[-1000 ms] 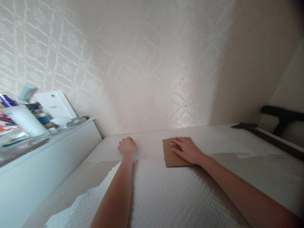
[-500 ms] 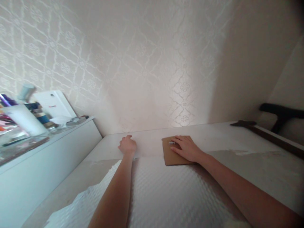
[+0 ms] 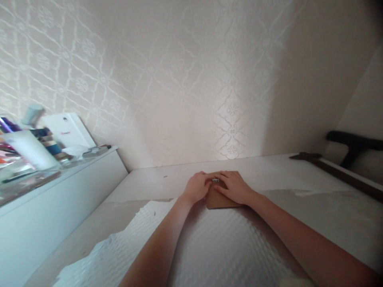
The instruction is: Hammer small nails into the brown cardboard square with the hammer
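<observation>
Bubble wrap (image 3: 233, 239) is nearest you, beneath your forearms. Beyond, your left hand (image 3: 197, 187) has just moved from bare tabletop (image 3: 143, 179) to the cardboard's (image 3: 223, 200) left edge, so both hands now work there; left fingers curled, can't tell if gripping. Right hand (image 3: 237, 188) lies on it, fingers loosely spread. Fingers partly block the shiny bits (image 3: 215, 180). Hammer-like tool (image 3: 350, 181) far right, clear of you.

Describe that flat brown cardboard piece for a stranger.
Start at the pale, floral-patterned wall, then drop to the white surface. Beneath the hands, at the far edge of the white dimpled sheet, lies the flat brown cardboard piece. Its brown stands out against that white.
</observation>
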A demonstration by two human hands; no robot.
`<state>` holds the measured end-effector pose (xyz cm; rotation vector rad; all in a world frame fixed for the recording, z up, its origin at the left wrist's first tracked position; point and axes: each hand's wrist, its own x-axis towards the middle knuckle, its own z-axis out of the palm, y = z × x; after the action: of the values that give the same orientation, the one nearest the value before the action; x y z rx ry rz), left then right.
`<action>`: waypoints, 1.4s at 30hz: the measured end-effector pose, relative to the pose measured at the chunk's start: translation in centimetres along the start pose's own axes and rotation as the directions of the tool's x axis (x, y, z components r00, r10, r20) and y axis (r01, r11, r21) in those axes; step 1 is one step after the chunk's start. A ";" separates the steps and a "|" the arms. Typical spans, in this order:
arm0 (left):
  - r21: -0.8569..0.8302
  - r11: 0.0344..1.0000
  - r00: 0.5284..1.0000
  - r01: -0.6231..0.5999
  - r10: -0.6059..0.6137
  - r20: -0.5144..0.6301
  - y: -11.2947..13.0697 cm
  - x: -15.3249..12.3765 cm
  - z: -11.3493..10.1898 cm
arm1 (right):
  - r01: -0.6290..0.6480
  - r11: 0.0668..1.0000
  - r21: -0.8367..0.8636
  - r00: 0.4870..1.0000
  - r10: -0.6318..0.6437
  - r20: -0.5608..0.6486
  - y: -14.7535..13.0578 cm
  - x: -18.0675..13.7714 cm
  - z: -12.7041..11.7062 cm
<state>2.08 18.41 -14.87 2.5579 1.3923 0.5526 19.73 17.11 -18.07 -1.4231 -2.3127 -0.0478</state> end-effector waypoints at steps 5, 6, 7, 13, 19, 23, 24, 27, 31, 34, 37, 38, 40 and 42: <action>0.016 0.999 0.999 -0.039 0.040 -0.026 0.1 0.0 0.0 | -0.003 1.000 -0.007 1.000 0.003 0.013 0.0 0.0 0.0; 0.020 0.999 0.998 -0.051 0.051 -0.036 0.1 0.0 0.0 | -0.006 1.000 -0.009 1.000 0.006 0.017 -0.1 0.0 0.0; 0.026 0.998 0.997 -0.052 0.053 -0.047 0.2 0.1 0.1 | -0.006 1.000 -0.009 1.000 0.006 0.020 -0.1 0.0 -0.1; 0.070 0.997 0.995 0.013 -0.006 -0.095 0.6 0.2 0.7 | -0.008 1.000 -0.013 1.000 0.008 0.015 -0.2 0.0 0.0; 0.042 0.995 0.987 0.093 -0.087 -0.133 0.6 0.1 0.6 | -0.019 0.999 -0.026 0.999 0.019 0.027 -0.4 0.0 -0.2; 0.029 0.991 0.978 0.128 -0.122 -0.169 0.4 0.1 0.6 | -0.026 0.999 -0.023 0.999 0.027 0.039 -0.5 0.0 -0.3; 0.036 0.991 0.976 0.131 -0.122 -0.183 0.2 0.1 0.5 | -0.031 0.999 -0.025 0.999 0.032 0.038 -0.5 0.0 -0.3; 0.076 0.980 0.962 0.186 -0.166 -0.218 -1.1 0.5 -0.1 | -0.044 0.999 -0.022 0.999 0.045 0.023 -0.5 0.0 -0.2; 0.138 0.925 0.914 0.354 -0.311 -0.259 -4.0 1.0 -2.4 | -0.040 0.999 -0.010 0.999 0.041 0.021 -0.7 -0.1 -0.4; 0.168 0.846 0.847 0.506 -0.450 -0.282 -6.4 0.8 -4.6 | -0.043 0.999 0.005 0.999 0.043 0.018 -0.9 -0.1 -0.7; 0.171 0.826 0.827 0.538 -0.476 -0.300 -8.1 0.1 -6.2 | -0.042 0.999 0.018 0.999 0.042 0.012 -1.0 -0.2 -0.8; 0.172 0.822 0.823 0.543 -0.480 -0.303 -8.5 -0.1 -6.5 | -0.043 0.999 0.020 0.999 0.042 0.012 -1.0 -0.2 -0.8; 0.180 0.813 0.817 0.554 -0.490 -0.304 -9.2 -0.4 -6.8 | -0.045 0.999 0.025 0.999 0.044 0.011 -1.1 -0.2 -0.8; 0.193 0.801 0.811 0.567 -0.502 -0.301 -9.7 -0.6 -6.9 | -0.045 0.999 0.030 0.999 0.045 0.009 -1.1 -0.2 -0.8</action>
<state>-8.41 23.08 -11.85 2.1469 2.3205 0.6010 19.13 16.24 -17.17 -1.4627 -2.2772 0.0055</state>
